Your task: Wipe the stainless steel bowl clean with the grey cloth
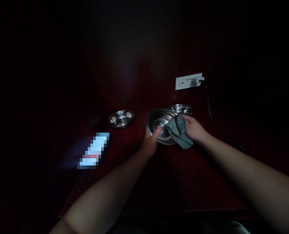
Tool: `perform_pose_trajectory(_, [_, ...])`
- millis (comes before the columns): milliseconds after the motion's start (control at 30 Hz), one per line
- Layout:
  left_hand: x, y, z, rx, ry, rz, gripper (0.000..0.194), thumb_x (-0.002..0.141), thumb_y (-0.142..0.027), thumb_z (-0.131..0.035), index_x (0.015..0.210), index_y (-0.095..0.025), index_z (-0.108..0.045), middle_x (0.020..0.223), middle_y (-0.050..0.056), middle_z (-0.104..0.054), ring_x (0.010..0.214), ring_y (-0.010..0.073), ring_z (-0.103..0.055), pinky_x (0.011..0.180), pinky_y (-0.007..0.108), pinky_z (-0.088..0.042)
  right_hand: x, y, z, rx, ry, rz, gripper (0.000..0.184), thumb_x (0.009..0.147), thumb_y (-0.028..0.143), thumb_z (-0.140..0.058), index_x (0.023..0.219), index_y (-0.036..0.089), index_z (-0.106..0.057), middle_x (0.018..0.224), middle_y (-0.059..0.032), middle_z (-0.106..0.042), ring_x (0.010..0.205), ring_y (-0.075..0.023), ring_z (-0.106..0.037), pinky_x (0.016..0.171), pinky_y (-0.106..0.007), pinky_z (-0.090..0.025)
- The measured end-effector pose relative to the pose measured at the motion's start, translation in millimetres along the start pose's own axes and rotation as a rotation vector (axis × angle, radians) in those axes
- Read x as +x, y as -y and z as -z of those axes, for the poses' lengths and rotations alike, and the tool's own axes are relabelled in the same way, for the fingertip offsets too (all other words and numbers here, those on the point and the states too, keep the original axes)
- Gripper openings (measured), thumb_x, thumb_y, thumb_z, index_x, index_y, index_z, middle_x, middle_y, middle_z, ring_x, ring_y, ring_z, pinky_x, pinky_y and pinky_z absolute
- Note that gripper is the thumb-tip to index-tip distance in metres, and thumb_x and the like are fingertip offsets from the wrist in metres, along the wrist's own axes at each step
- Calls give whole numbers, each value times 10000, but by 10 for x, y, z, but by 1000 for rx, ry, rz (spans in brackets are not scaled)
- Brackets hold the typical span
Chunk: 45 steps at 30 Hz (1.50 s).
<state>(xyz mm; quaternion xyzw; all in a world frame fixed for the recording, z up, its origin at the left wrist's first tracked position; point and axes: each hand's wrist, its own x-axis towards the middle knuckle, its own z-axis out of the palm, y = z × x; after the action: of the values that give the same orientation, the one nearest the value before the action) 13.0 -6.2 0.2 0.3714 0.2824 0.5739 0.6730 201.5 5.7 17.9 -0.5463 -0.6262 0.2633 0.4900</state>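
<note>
On the left, near side of a dark red, glossy table (183, 175), a bright rectangular device (94, 151) lies screen up, its display blurred; it sits outside the hands' working space. Farther back, shiny round steel dishes (121, 123) sit upright, apparently nested to save room.

At centre, the left hand (150, 145) is clamped on a round, silver steel bowl (156, 117), held above the table. The thumb hooks over the near rim onto the inside, likely steadying the bowl while leaving its hollow open. The right hand (195, 130) grips a grey-green woven cloth (180, 130) against the bowl's right side; the fold over the rim probably lets it reach the inner wall.

Just behind, on the far side, is a shallow steel dish (183, 109), partly hidden. Farther right, a white wall socket (183, 84) holds a plug (197, 80), and a dark cable (209, 105) hangs down, away from the hands.
</note>
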Motion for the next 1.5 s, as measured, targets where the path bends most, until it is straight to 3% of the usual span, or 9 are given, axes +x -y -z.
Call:
perform_pose_trajectory(100, [-9,-12,-22,65,62,-108,574,776,-290,-734,1312,-250,-534,1312,81,-619,1281,252,-524,1086,390,-399,-7,-1,8,-10,-2,-4,349,878,445,-494,879,152,-683,835,-72,-725,793,-215,-643,743,-326,-500])
perform_pose_trajectory(300, [-56,-73,-84,110,-7,37,569,743,-242,-727,1281,-237,-540,1217,87,-666,1149,292,-612,971,456,-495,-15,4,33,-82,-25,-42,321,856,423,-523,848,156,-702,786,-67,-726,771,-227,-648,735,-336,-489])
perform_pose_trajectory(567, [-50,-91,-91,137,-42,62,561,717,-222,-708,1256,-229,-550,1160,90,-683,1086,307,-637,930,483,-510,-20,14,42,-74,3,-24,298,864,372,-498,854,156,-703,825,-71,-734,794,-227,-654,734,-327,-486])
perform_pose_trajectory(767, [-30,-91,-64,138,-41,63,542,657,-196,-714,1180,-182,-574,1102,103,-694,1107,308,-624,955,456,-495,-24,30,40,-64,-1,-33,296,846,384,-517,857,151,-699,835,-77,-728,800,-227,-646,738,-325,-476])
perform_pose_trajectory(1000, [-17,-110,-54,219,-12,84,645,615,-205,-705,1235,-189,-528,1080,89,-689,1006,287,-655,832,430,-542,-9,-20,27,-17,8,-25,298,839,391,-518,831,155,-700,789,-62,-722,739,-207,-634,712,-310,-472])
perform_pose_trajectory(1300, [-33,-124,-22,272,50,112,611,612,-237,-707,1202,-185,-554,1083,93,-696,969,280,-664,786,399,-539,-4,-29,41,-38,-2,-43,309,862,376,-504,861,155,-719,839,-80,-740,811,-231,-658,759,-330,-482])
perform_pose_trajectory(1500, [-27,-139,-23,265,126,88,512,590,-223,-710,1085,-165,-594,1134,102,-685,1077,297,-629,882,412,-513,3,-26,44,-48,-16,-67,345,874,416,-489,871,154,-712,851,-89,-733,829,-242,-655,747,-331,-478])
